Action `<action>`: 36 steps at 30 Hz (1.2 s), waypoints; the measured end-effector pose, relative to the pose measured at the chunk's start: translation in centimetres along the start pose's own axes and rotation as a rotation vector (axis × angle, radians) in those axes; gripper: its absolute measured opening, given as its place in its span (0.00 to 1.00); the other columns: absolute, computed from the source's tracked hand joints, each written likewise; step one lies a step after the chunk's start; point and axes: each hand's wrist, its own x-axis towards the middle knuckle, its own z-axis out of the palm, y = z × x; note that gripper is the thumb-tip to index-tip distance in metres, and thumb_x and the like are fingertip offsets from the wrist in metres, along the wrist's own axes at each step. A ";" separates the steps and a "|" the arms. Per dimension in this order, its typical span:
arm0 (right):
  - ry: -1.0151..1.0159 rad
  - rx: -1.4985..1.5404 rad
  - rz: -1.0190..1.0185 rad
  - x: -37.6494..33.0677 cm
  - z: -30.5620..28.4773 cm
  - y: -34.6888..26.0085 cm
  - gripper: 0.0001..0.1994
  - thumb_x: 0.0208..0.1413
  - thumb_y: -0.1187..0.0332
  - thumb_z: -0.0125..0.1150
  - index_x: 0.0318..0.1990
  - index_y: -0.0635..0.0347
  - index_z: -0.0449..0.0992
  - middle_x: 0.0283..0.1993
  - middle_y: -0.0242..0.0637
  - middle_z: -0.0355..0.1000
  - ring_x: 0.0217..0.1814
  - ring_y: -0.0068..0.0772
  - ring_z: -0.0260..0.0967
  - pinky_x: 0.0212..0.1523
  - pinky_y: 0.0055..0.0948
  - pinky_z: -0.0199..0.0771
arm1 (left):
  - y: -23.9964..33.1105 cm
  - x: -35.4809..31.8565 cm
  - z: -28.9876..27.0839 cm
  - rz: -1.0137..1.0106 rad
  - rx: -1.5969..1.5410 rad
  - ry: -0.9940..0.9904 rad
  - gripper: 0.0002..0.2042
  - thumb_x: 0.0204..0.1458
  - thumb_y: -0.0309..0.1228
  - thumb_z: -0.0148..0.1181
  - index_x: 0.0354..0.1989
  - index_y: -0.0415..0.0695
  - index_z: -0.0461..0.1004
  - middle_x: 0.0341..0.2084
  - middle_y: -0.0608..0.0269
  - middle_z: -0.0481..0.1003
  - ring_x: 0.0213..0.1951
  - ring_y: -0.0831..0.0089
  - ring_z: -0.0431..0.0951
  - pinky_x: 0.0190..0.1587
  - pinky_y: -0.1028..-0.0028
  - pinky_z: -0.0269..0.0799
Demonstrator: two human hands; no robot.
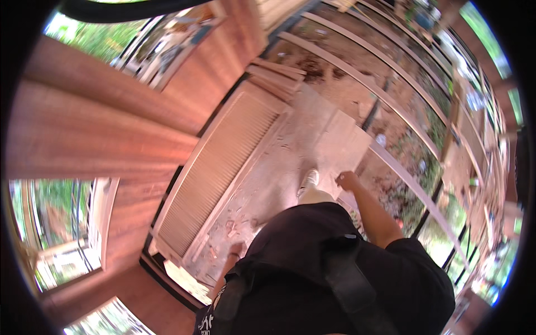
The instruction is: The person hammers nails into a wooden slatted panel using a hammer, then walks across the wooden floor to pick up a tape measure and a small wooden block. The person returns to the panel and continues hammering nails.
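Note:
My right hand (347,181) hangs over the plywood floor sheets (341,137), its fingers curled in, and no object shows in it. Low beside my body, my left hand (239,248) is small and blurred, with its fingers partly hidden. Nearest to that hand is a long stack of ribbed boards (226,162) lying along the wall. One light-coloured shoe (310,177) is planted on the floor between my hands.
Reddish wood-panel walls (100,128) with window openings stand on the left. Short planks (276,78) lie at the stack's far end. To the right, spaced joists (357,67) cross open gaps above bare soil (335,84). Small scraps (231,226) litter the floor near the stack.

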 end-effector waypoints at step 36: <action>0.785 1.188 0.979 -0.4 -4.5 8.2 0.11 0.54 0.69 0.69 0.32 0.72 0.82 0.29 0.41 0.81 0.30 0.34 0.82 0.31 0.31 0.81 | 89.8 49.3 9.0 0.368 0.556 -0.624 0.10 0.58 0.33 0.57 0.39 0.39 0.77 0.24 0.65 0.76 0.28 0.76 0.78 0.31 0.76 0.74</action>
